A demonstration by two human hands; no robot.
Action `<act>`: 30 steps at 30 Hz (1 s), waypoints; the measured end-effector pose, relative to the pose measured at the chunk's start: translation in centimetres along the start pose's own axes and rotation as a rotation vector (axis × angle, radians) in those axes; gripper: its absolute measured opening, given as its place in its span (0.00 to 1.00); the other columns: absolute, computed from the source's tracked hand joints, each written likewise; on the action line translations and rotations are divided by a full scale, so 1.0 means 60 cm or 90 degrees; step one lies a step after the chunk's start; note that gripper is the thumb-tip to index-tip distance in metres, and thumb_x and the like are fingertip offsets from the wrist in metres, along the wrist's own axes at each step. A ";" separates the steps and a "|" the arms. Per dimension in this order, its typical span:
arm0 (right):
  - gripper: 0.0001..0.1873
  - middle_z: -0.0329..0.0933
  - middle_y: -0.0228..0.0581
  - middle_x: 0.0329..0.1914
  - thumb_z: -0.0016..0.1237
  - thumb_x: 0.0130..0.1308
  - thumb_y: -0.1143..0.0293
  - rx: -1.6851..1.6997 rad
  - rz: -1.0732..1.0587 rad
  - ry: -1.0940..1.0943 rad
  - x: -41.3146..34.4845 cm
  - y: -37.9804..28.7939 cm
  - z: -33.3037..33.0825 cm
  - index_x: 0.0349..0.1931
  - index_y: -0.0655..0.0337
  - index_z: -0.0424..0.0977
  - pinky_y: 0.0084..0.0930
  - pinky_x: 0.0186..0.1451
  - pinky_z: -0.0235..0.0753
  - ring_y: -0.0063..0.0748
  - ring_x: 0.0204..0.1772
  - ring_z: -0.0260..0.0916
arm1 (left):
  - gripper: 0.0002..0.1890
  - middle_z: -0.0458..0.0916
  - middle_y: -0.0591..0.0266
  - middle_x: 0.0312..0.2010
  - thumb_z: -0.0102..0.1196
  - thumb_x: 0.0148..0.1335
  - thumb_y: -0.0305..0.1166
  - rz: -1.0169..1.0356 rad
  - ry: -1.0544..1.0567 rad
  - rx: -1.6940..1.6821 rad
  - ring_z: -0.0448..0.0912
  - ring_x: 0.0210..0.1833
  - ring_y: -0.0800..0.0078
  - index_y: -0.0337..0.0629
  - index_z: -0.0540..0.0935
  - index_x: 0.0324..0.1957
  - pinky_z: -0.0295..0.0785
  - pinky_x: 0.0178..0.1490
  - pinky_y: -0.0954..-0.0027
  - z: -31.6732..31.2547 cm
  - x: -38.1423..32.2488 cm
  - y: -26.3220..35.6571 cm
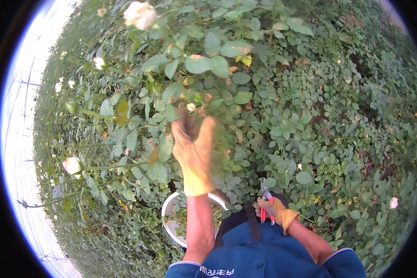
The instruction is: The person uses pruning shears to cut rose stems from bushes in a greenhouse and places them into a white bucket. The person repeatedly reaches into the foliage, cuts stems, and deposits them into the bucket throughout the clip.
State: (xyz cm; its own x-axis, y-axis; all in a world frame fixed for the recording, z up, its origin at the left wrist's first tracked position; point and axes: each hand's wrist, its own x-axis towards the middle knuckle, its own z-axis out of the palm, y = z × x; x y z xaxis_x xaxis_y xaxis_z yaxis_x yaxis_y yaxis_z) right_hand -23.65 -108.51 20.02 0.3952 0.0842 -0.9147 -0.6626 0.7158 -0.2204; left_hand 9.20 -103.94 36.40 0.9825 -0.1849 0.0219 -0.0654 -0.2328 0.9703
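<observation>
My left hand (194,153), in a tan leather work glove, reaches forward among rose stems and leaves. Its thumb is apart from the curled fingers, and I see nothing held between them; motion blurs the fingertips. Just beyond them is a small pale rose bud (191,107). Close to my waist, my right hand (273,209) wears a matching glove and grips pruning shears (267,205) with red handles. The metal blades point away from me, near a leaf. Beneath my left forearm, a white bucket (169,227) has green cuttings (180,217) inside, partly hidden by the arm.
Dense rose bushes (299,114) surround me. A long stem with a pink-white bud (72,165) juts out to the left. An open pale rose (139,15) stands at the upper left, and another pink bloom (393,203) is at the right.
</observation>
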 end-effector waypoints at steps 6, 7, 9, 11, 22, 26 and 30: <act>0.12 0.84 0.37 0.47 0.59 0.80 0.61 -0.003 -0.003 -0.025 0.023 0.010 -0.031 0.51 0.60 0.79 0.36 0.54 0.89 0.31 0.47 0.83 | 0.28 0.88 0.63 0.47 0.74 0.72 0.42 -0.013 -0.097 0.169 0.81 0.43 0.79 0.35 0.85 0.66 0.75 0.44 0.77 0.053 0.059 -0.056; 0.13 0.84 0.38 0.48 0.60 0.80 0.60 0.001 -0.011 -0.026 0.027 0.011 -0.033 0.51 0.60 0.80 0.37 0.55 0.89 0.31 0.47 0.83 | 0.28 0.88 0.63 0.46 0.74 0.73 0.42 -0.047 -0.137 0.136 0.80 0.41 0.80 0.34 0.85 0.67 0.74 0.42 0.77 0.053 0.050 -0.073; 0.14 0.84 0.39 0.49 0.60 0.81 0.57 0.005 -0.018 -0.034 0.032 0.014 -0.036 0.49 0.61 0.82 0.37 0.55 0.90 0.30 0.47 0.83 | 0.23 0.91 0.56 0.51 0.74 0.75 0.37 -0.017 -0.215 0.117 0.87 0.47 0.75 0.36 0.86 0.65 0.82 0.48 0.73 0.044 0.008 -0.110; 0.11 0.82 0.36 0.46 0.59 0.80 0.62 0.051 0.002 -0.024 0.036 0.018 -0.038 0.48 0.59 0.79 0.35 0.54 0.89 0.30 0.45 0.82 | 0.18 0.91 0.50 0.57 0.74 0.74 0.32 0.301 -0.255 0.296 0.90 0.59 0.63 0.39 0.87 0.61 0.87 0.58 0.64 0.014 -0.053 -0.140; 0.10 0.82 0.34 0.42 0.62 0.76 0.66 -0.087 -0.020 -0.004 0.078 0.005 -0.027 0.48 0.62 0.78 0.32 0.52 0.87 0.30 0.43 0.81 | 0.17 0.91 0.45 0.53 0.75 0.63 0.21 0.142 -0.429 0.375 0.89 0.64 0.41 0.39 0.87 0.52 0.85 0.68 0.49 -0.085 -0.273 -0.134; 0.16 0.85 0.37 0.40 0.63 0.75 0.56 -0.261 -0.067 0.018 0.067 -0.034 -0.027 0.48 0.61 0.82 0.32 0.48 0.82 0.32 0.43 0.83 | 0.17 0.91 0.44 0.51 0.75 0.63 0.21 0.165 -0.430 0.218 0.89 0.62 0.40 0.35 0.88 0.53 0.85 0.67 0.51 -0.086 -0.286 -0.107; 0.28 0.86 0.42 0.37 0.59 0.75 0.42 -0.475 -0.055 0.069 0.084 -0.081 -0.035 0.54 0.60 0.86 0.34 0.43 0.81 0.33 0.40 0.83 | 0.19 0.91 0.43 0.51 0.77 0.64 0.25 0.191 -0.510 0.189 0.91 0.56 0.42 0.34 0.86 0.55 0.88 0.55 0.52 -0.072 -0.304 -0.126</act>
State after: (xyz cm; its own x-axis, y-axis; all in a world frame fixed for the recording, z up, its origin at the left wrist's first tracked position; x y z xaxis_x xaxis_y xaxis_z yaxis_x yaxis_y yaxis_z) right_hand -19.77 -113.01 15.79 0.4261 -0.0468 -0.9034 -0.9020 0.0540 -0.4283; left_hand -7.45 -94.66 29.70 0.5079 -0.8612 -0.0181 -0.4510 -0.2838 0.8462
